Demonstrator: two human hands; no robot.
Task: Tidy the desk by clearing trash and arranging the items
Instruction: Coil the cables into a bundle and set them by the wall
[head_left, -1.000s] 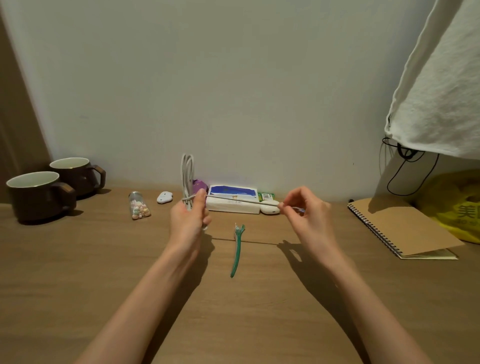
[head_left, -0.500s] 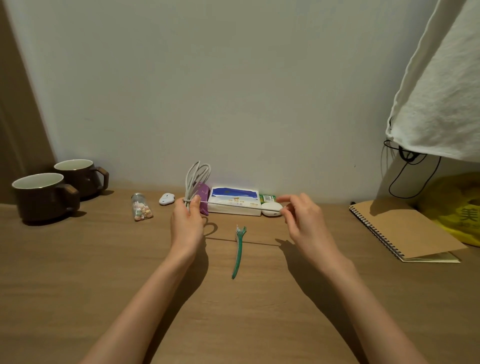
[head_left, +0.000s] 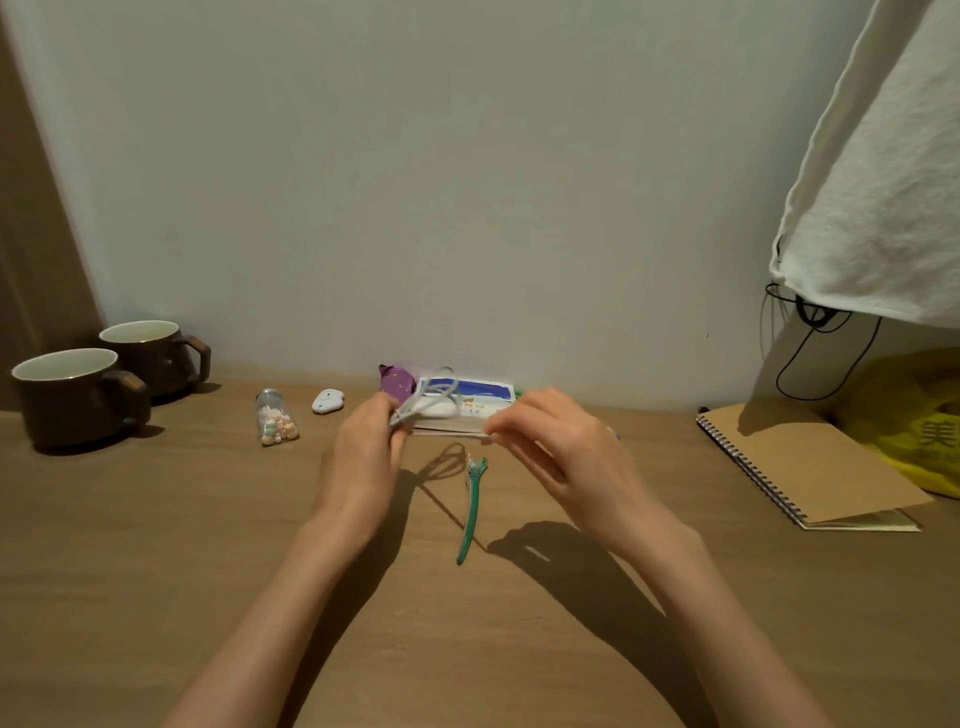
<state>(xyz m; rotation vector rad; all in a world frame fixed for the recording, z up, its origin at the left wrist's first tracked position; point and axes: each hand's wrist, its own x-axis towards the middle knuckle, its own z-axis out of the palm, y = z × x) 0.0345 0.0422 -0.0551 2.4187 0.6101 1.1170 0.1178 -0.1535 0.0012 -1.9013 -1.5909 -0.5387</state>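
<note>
My left hand grips a coiled white cable above the middle of the wooden desk; the loops lean to the right. My right hand pinches the cable's free end close beside the coil. Behind both hands lies a white and blue packet against the wall, with a purple wrapper to its left. A green hair clip lies flat on the desk just in front of my hands.
Two brown mugs stand at the far left. A small glass bottle of pastel beads and a white oval item lie left of centre. A spiral notebook, a yellow bag and a hanging white cloth are at the right.
The cable loops tipped from upright over to the right. My right hand moved left toward the coil, shortening the stretched strand between my hands.
</note>
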